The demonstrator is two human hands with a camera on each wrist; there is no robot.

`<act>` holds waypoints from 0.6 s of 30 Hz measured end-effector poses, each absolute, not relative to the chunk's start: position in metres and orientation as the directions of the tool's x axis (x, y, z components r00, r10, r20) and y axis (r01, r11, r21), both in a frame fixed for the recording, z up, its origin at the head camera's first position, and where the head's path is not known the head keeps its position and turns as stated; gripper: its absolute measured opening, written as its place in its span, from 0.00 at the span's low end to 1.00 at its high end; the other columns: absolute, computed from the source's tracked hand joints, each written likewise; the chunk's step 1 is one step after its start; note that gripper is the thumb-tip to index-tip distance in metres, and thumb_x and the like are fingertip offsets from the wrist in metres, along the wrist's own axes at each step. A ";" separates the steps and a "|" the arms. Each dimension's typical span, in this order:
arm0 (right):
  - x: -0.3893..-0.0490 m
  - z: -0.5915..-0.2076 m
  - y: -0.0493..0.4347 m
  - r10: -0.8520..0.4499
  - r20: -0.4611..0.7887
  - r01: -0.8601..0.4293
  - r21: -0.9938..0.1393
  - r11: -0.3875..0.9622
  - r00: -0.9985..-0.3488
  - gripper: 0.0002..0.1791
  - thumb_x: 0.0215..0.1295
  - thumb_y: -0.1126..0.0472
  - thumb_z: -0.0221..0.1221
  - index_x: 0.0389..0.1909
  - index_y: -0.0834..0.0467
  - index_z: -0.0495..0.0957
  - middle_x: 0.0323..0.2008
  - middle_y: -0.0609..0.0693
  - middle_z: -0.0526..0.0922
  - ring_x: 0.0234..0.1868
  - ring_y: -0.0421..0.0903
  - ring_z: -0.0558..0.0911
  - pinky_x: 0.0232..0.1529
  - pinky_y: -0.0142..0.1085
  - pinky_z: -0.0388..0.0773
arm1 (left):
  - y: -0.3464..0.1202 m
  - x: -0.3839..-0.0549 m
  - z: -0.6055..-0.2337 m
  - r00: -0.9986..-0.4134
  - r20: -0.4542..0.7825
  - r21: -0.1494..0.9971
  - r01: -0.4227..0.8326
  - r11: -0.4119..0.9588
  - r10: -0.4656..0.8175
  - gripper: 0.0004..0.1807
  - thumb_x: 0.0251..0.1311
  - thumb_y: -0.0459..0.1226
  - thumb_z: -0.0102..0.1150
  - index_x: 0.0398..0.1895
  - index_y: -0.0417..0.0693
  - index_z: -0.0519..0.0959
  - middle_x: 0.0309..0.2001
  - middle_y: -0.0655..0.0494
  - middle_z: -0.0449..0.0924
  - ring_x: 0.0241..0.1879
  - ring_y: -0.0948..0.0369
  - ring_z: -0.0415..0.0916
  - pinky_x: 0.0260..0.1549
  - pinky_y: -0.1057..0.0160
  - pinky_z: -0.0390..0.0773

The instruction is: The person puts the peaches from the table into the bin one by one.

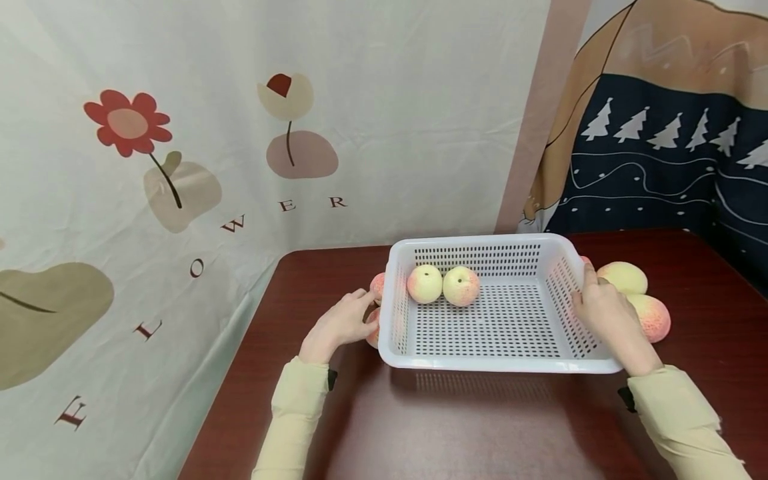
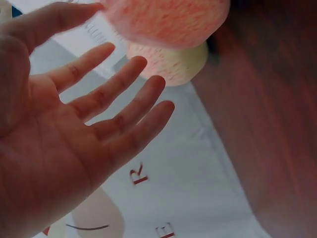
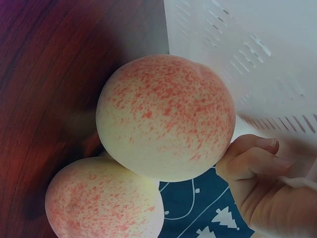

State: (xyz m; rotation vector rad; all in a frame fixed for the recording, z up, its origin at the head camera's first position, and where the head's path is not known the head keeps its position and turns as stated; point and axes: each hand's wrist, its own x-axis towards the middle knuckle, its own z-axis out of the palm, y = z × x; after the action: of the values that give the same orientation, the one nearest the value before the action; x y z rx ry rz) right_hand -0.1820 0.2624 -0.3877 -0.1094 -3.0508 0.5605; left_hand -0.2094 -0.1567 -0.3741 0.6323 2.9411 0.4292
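A white perforated plastic basket (image 1: 480, 361) stands on the table, two peaches (image 1: 425, 284) lying side by side in its left part. At its left side, my left hand (image 1: 341, 323) is spread with fingers apart and relaxed beside two more peaches (image 1: 377, 285), which the basket partly hides in the head view. The left thumb tip lies right at the nearer peach (image 2: 168, 20) in the left wrist view. My right hand (image 1: 609, 320) grips the basket's right rim with curled fingers. Close by that hand sit more peaches (image 3: 166, 119), yellow with red speckles, outside the basket.
The dark red wooden table (image 1: 288, 427) ends at a white printed curtain (image 1: 408, 120) behind and on the left. A navy cloth with white trees (image 1: 648, 167) hangs at the back right. A peach (image 1: 584, 260) shows only partly behind the right rim.
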 end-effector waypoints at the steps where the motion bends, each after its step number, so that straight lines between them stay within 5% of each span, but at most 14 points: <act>1: -0.182 -0.388 0.263 0.076 0.025 0.063 -0.356 0.932 -0.997 0.38 0.68 0.62 0.47 0.68 0.80 0.41 0.31 0.73 0.69 0.14 0.48 0.73 0.14 0.36 0.69 | -0.156 -0.210 -0.376 -0.904 -0.052 0.305 0.389 0.869 0.423 0.26 0.53 0.38 0.61 0.59 0.49 0.72 0.46 0.47 0.75 0.45 0.50 0.73 0.43 0.54 0.74; 8: -0.181 -0.388 0.263 0.084 0.028 0.068 -0.361 0.930 -0.996 0.37 0.68 0.62 0.46 0.68 0.79 0.42 0.35 0.76 0.69 0.15 0.48 0.74 0.15 0.36 0.70 | -0.152 -0.211 -0.392 -0.876 -0.089 0.370 0.413 0.832 0.474 0.41 0.46 0.44 0.68 0.67 0.51 0.65 0.60 0.46 0.68 0.54 0.44 0.66 0.51 0.49 0.72; 18: -0.182 -0.388 0.263 0.073 0.044 0.053 -0.357 0.933 -0.996 0.37 0.67 0.63 0.47 0.67 0.80 0.42 0.39 0.80 0.68 0.16 0.50 0.74 0.15 0.38 0.70 | -0.143 -0.211 -0.413 -0.843 0.062 0.367 0.517 0.773 0.534 0.30 0.51 0.45 0.64 0.60 0.50 0.72 0.63 0.47 0.69 0.56 0.44 0.66 0.54 0.46 0.69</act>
State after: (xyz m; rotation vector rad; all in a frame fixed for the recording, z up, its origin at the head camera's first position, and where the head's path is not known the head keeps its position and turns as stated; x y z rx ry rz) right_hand -0.1819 0.2631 -0.3876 -0.0987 -3.0320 0.5581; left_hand -0.2112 -0.1434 -0.4127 0.8649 2.9149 0.5832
